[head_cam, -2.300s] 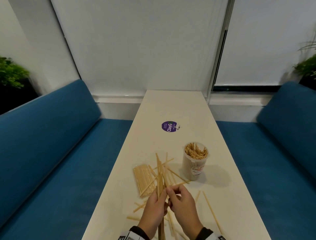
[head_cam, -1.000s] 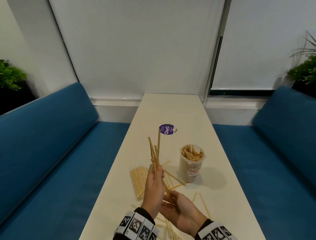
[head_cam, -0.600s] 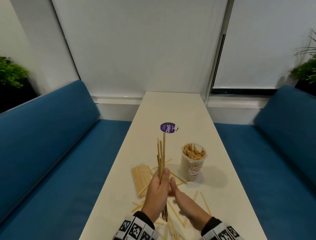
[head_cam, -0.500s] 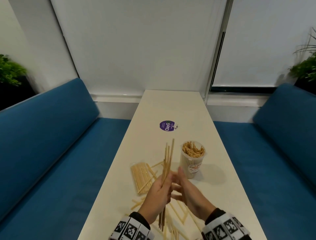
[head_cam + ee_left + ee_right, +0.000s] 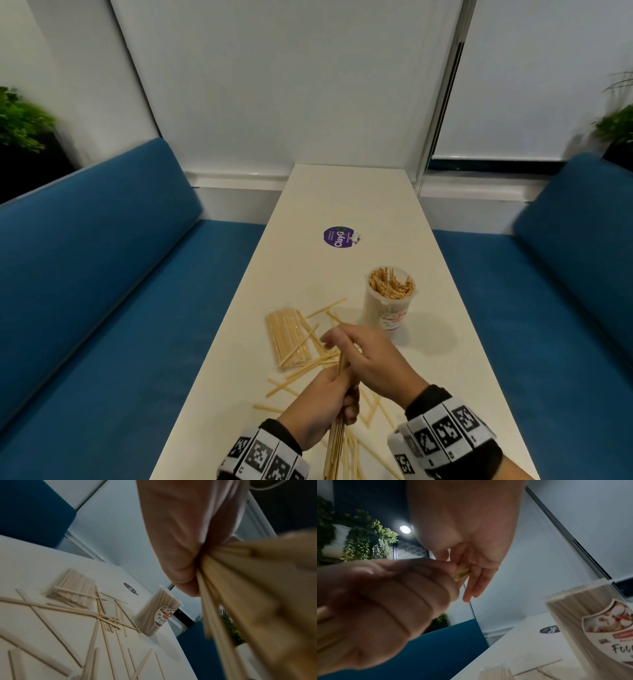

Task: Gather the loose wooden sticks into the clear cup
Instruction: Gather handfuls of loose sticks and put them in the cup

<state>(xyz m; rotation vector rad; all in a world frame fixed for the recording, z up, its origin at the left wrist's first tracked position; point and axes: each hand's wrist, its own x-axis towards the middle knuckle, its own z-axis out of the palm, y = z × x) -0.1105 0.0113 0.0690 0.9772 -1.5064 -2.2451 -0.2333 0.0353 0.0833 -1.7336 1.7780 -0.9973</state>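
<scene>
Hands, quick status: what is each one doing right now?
Left hand: fingers curled round a bundle of sticks.
Right hand: open, fingers nearly straight, palm against the bundle's top end.

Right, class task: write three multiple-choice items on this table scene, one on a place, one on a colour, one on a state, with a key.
1. Where is the clear cup?
A on the table
B on a seat
C in a hand

2. What colour is the round sticker?
A red
B purple
C green

3. What is the left hand doing?
A lying flat
B gripping a bundle of sticks
C holding the cup

Key: 1 A, it stands on the tabletop, full of sticks; 2 B, a purple disc beyond the cup; 3 B, the fingers curl round the sticks.
</scene>
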